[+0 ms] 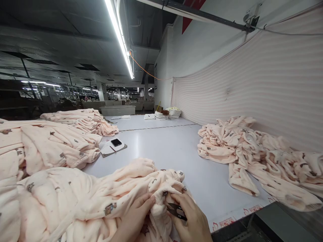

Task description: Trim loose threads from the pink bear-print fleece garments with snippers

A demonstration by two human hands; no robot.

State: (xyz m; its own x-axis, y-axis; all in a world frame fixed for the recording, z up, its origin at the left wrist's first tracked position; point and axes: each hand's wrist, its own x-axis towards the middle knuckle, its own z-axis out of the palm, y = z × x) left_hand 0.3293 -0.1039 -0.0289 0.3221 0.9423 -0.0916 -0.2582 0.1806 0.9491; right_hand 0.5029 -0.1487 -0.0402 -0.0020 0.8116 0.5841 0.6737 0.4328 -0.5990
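Observation:
A pale peach fleece garment printed with small bears lies bunched at the table's front edge. My left hand is closed on a fold of it, thumb on top and the other fingers partly hidden by cloth. In my right hand are dark thread snips, their blades pointing left toward the fold. The thumb and index finger of that hand also touch the fabric. Whether the blades meet a thread is too small to see.
Peach garments are stacked on the left, and a loose heap lies on the right by a striped cloth curtain. A phone rests on a notebook. Folded white cloths sit at the far end of the table.

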